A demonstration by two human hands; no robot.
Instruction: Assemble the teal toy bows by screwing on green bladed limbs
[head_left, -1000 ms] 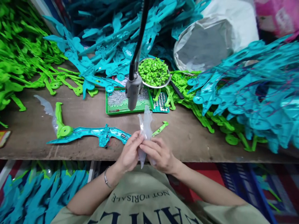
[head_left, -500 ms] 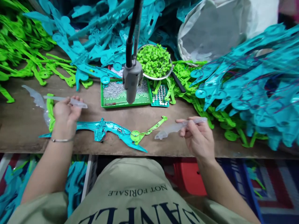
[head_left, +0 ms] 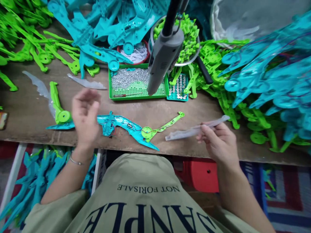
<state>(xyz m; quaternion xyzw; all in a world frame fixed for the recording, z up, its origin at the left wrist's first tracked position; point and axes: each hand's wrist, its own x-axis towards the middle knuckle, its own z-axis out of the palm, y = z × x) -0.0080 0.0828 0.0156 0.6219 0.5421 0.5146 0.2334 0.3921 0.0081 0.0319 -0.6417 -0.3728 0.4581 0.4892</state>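
Observation:
My right hand (head_left: 216, 137) pinches a translucent jagged plastic piece (head_left: 187, 130) above the right part of the bench. My left hand (head_left: 86, 113) holds nothing; its fingers are half curled, apart and somewhat blurred, over the blue bow-shaped toy half (head_left: 123, 124). That half lies with wires showing, a green arm (head_left: 162, 127) at its right end and another green arm (head_left: 56, 102) at its left. Beyond my left hand a second translucent piece (head_left: 87, 83) rests on the bench. A third translucent piece (head_left: 40, 85) lies farther left, partly behind the green arm.
A green tray (head_left: 138, 96) holds small screws and a screwdriver. Beside it are a teal tray (head_left: 178, 97) of round metal parts and a bowl (head_left: 198, 51) of green pieces. A grey power screwdriver (head_left: 165, 58) hangs over the tray. Blue parts (head_left: 279, 71) pile up on the right.
My left hand has let go of a translucent piece, which now lies on the bench, and has come back toward me. My right hand still holds its piece, turned more edge-on.

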